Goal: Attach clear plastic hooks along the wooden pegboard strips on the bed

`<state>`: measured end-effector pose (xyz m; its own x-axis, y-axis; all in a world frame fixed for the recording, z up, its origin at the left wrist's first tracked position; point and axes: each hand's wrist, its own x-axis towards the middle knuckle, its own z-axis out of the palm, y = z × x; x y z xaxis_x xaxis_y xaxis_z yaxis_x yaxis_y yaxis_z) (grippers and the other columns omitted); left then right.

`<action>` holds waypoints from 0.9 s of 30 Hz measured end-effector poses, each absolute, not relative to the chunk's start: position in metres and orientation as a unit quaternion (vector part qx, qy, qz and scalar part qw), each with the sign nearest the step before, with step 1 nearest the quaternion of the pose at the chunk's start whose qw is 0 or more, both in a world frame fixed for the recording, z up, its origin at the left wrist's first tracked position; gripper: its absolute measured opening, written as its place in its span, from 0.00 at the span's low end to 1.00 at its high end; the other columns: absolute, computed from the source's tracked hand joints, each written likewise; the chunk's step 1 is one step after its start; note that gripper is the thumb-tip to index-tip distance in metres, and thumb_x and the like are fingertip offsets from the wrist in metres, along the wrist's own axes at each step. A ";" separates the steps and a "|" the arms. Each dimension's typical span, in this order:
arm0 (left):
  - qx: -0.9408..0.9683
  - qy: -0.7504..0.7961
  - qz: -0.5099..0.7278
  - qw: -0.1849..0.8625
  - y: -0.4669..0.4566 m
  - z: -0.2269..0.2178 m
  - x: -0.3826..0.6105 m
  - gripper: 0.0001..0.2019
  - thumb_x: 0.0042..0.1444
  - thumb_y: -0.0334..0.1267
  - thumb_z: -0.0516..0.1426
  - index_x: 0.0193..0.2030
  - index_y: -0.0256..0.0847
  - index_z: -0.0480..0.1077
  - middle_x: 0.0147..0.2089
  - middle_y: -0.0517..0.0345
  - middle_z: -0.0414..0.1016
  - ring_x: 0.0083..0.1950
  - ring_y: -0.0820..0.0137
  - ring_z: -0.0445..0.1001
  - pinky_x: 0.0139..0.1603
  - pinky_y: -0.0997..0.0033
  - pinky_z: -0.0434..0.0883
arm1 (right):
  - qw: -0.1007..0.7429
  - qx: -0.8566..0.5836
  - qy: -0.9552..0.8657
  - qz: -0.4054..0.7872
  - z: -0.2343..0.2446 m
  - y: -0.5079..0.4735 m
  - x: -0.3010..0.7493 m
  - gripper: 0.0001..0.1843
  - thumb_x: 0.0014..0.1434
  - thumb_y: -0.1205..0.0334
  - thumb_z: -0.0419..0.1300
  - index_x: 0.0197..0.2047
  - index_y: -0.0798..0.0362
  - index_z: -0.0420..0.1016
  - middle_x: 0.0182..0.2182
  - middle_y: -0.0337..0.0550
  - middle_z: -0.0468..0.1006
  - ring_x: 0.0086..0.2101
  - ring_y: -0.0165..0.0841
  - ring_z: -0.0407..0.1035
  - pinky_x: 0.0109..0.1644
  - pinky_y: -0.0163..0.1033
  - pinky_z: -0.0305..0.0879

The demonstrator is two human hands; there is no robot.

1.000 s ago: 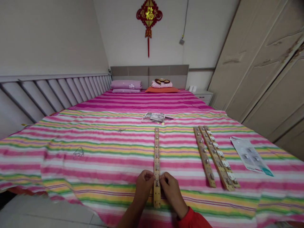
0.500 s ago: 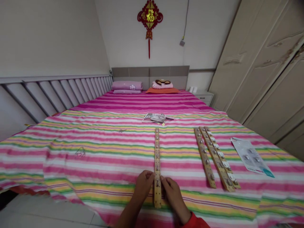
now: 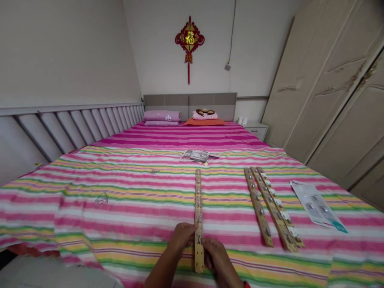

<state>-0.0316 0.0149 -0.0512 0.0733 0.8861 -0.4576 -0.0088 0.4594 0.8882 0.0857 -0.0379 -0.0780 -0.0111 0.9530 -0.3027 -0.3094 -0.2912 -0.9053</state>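
A narrow wooden strip lies lengthwise before me, with a row of small shiny metal pieces along it and small holes at its near end. My left hand is closed at the strip's left edge, its thumb and finger reaching onto the wood. From the right edge, the pinched fingertips of my right hand touch the strip beside the nearest metal piece. What sits between the right fingertips is too small to make out.
On the right lie more wooden strips, one bearing white round pieces, and a clear-and-white package. Farther back is a plastic packet. Thin wire-like bits rest at left on the striped bedspread.
The view has tilted up slightly, so everything sits lower in the picture. My right fingertips have come in closer to the nearest metal piece; my left hand stays at the strip's edge.
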 end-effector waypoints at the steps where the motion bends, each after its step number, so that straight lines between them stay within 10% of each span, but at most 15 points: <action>1: 0.367 0.581 0.358 0.632 0.015 -0.053 -0.031 0.22 0.32 0.54 0.65 0.15 0.39 0.62 0.12 0.67 0.59 0.15 0.80 0.56 0.19 0.77 0.49 | 0.502 -0.493 -0.327 0.632 -0.077 -0.037 0.086 0.26 0.40 0.37 0.63 0.19 0.52 0.63 0.07 0.27 0.56 0.10 0.21 0.45 0.15 0.31 0.34; 18: 0.353 0.585 0.398 0.612 0.053 -0.038 -0.016 0.19 0.28 0.50 0.64 0.18 0.40 0.63 0.16 0.61 0.69 0.19 0.73 0.67 0.19 0.78 0.44 | 0.518 -0.488 -0.341 0.614 -0.060 0.003 0.099 0.26 0.36 0.38 0.66 0.17 0.52 0.65 0.07 0.27 0.56 0.11 0.21 0.46 0.16 0.31 0.38; 27: 0.516 0.557 0.222 0.612 0.078 -0.021 -0.048 0.20 0.37 0.55 0.61 0.18 0.37 0.69 0.22 0.54 0.75 0.21 0.71 0.71 0.21 0.76 0.52 | 0.487 -0.534 -0.342 0.601 -0.087 0.008 0.099 0.26 0.37 0.36 0.61 0.20 0.52 0.66 0.08 0.31 0.63 0.08 0.23 0.52 0.13 0.31 0.37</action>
